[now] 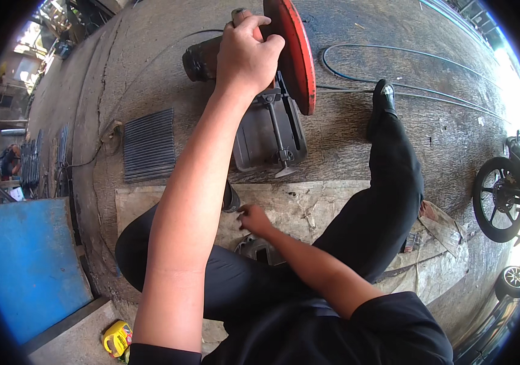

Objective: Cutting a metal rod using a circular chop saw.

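Note:
My left hand [251,55] is closed around the handle of a chop saw, with the arm stretched forward. The saw's round red blade guard [299,58] stands just right of that hand, its dark motor [200,59] to the left. Beneath lies the saw's dark metal base [258,137], with a screw clamp [277,134] along it. My right hand [254,220] hangs low between my legs, its fingers curled; whether anything is in them I cannot make out. Below that hand is a dark grey object [255,248], partly hidden by my arm and leg.
Dark metal bars [149,145] lie side by side left of the saw. A worn sheet [327,204] covers the ground under me. Loops of hose [357,46] run to the right. A blue panel [32,267], a yellow container [117,339] and a motorcycle wheel [498,199] stand around.

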`<state>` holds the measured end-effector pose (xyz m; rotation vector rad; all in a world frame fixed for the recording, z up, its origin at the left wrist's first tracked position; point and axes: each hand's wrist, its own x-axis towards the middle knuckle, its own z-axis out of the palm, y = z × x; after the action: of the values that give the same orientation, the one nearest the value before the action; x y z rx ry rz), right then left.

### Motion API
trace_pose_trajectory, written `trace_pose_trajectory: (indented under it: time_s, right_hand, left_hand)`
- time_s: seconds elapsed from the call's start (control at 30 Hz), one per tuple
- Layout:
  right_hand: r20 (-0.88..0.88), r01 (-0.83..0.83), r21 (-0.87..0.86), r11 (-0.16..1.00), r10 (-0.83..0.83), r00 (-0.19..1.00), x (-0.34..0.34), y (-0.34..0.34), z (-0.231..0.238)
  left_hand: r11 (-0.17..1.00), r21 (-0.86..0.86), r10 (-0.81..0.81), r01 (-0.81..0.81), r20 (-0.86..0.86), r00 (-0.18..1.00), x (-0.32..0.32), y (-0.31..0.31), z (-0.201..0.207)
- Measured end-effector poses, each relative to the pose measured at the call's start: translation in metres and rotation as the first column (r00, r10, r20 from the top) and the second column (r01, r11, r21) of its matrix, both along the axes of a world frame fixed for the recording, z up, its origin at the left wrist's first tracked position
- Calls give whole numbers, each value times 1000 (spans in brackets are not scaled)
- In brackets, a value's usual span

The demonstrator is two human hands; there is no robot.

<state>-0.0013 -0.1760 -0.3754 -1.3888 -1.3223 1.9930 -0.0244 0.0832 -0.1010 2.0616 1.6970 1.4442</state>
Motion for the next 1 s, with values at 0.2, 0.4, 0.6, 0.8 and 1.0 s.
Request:
trace_pose_trajectory:
  time_s: [0.2,0.4,0.6,0.8,1.0]
  right_hand:
    - [232,769,452,453,-892,389,58,54,-77]
    - [157,633,649,423,-888,432,60,69,-37]
    - [219,13,390,921,-106,970,15,16,4]
    - [144,240,349,906,-305,941,17,76,27]
    - [164,355,321,878,-421,892,45,118,19]
  left_hand:
    - [961,269,-178,57,449,876,13,-24,-48]
    - [796,-487,589,-359,760,275,-36,-44,-231]
    - [186,-952,964,-244,129,232,-92,-9,-335]
    - [492,-870,870,24,491,-41,-158,47,-370]
    - [375,-909,927,181,363,-95,-80,67,-358]
